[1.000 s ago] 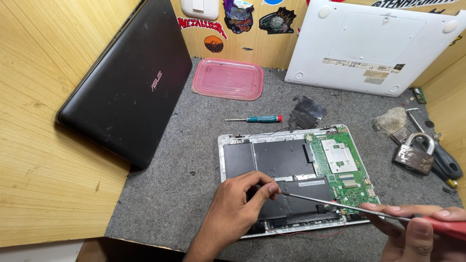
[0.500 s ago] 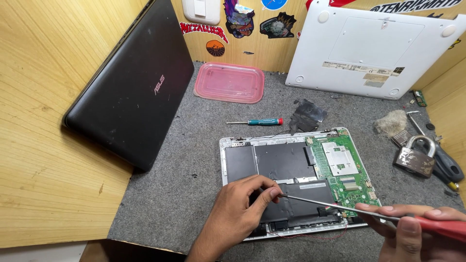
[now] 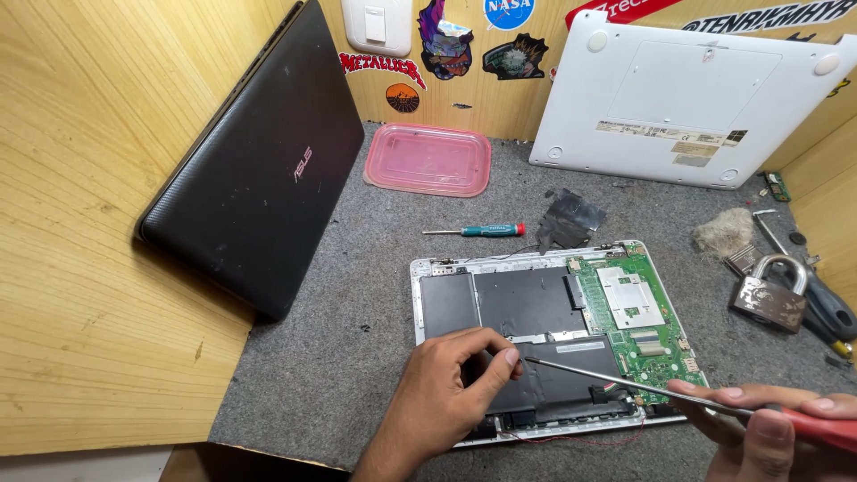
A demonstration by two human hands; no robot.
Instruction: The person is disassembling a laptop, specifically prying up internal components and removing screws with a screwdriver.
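Left hand (image 3: 446, 388) rests on the front part of the opened white laptop (image 3: 553, 339), fingers curled narrow, thumb and forefinger pinched close together at the black battery pack (image 3: 553, 379); cannot tell if anything small is pinched between them. Right hand (image 3: 772, 433) sits at the lower right edge of frame, closed around the red handle of a long screwdriver (image 3: 625, 382), thumb on top. The thin metal shaft runs up-left from that hand across the laptop's lower right corner, tip ending just beside the left fingertips over the battery. Laptop lies bottom-up with cover off on the grey felt mat (image 3: 357, 357), near the front middle of the mat; black panels on its left and centre, green circuit board (image 3: 634, 308) on its right with a silver shield plate. Thin red wire loops along the front edge of the laptop. Behind the laptop: small teal-handled screwdriver (image 3: 478, 230) lying flat, crumpled dark foil piece (image 3: 571, 221) just right of it. Further back, pink plastic tray (image 3: 428, 159). White bottom cover (image 3: 687, 98) leans on the stickered wooden back wall. Black closed laptop (image 3: 254, 170) leans on the left wooden wall. At right: rusty padlock (image 3: 772, 295), wad of grey fluff (image 3: 723, 234), black-handled tools partly cut off.
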